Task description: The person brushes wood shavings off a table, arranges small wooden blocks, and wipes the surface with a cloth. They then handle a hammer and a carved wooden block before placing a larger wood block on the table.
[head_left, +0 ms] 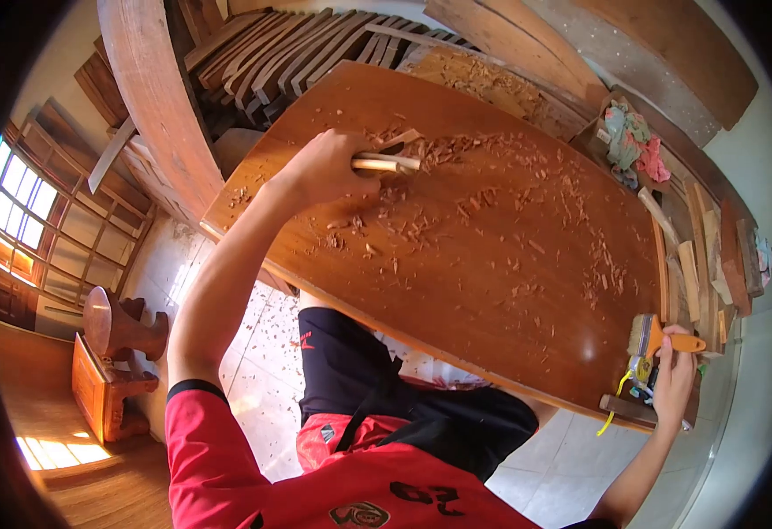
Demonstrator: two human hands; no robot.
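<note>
Over the far left part of the wooden tabletop, my left hand is closed around a few pale wooden sticks whose ends poke out to the right. Their other ends are hidden in the palm. Reddish wood shavings are scattered beside that hand and across the board. At the near right corner, my right hand grips a paintbrush by its orange handle, its pale bristles pointing left. Below the brush are a yellow strap and some small items close to the wrist.
Curved wooden slats are stacked behind the tabletop. Crumpled cloths sit at the back right, and wood offcuts line the right side. A large plank stands at left. Shavings also dot the tiled floor.
</note>
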